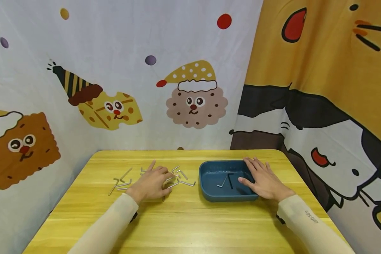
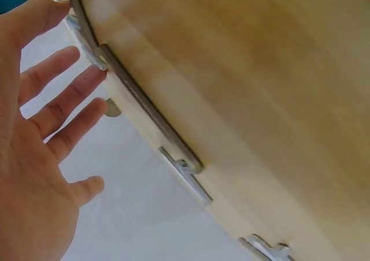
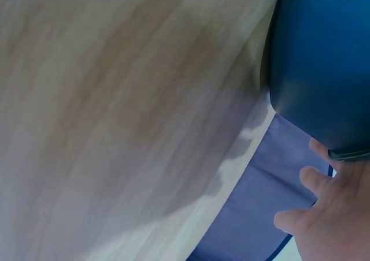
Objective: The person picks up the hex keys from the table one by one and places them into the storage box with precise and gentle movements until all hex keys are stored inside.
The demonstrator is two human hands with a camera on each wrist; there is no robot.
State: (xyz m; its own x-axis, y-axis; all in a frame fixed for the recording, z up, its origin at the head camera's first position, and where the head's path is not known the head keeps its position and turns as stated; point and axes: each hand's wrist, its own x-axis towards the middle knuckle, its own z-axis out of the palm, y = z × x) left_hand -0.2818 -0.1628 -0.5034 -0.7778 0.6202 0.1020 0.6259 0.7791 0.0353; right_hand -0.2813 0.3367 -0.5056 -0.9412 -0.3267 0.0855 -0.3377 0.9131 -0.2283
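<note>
My left hand (image 1: 151, 181) reaches low over loose silver hex keys (image 1: 187, 183), its fingers spread. In the left wrist view, the fingertips are close to a long hex key (image 2: 147, 105) lying on the table, and the thumb tip overlaps another. My right hand (image 1: 266, 179) rests over the right rim of a blue plastic tray (image 1: 231, 198), thumb inside and the other fingers loosely extended outside. In the right wrist view, those fingers (image 3: 315, 180) stand apart beside the tray's outer wall. A black hex key (image 1: 230, 180) and a silver hex key (image 1: 222, 182) lie inside the tray.
Several more hex keys (image 1: 124, 184) are scattered on the table left of my left hand. The yellow wood-grain table (image 1: 190, 225) has its far edge close to a white curtain (image 1: 120, 46) with cartoon prints. A yellow printed curtain (image 1: 336, 77) hangs at the right.
</note>
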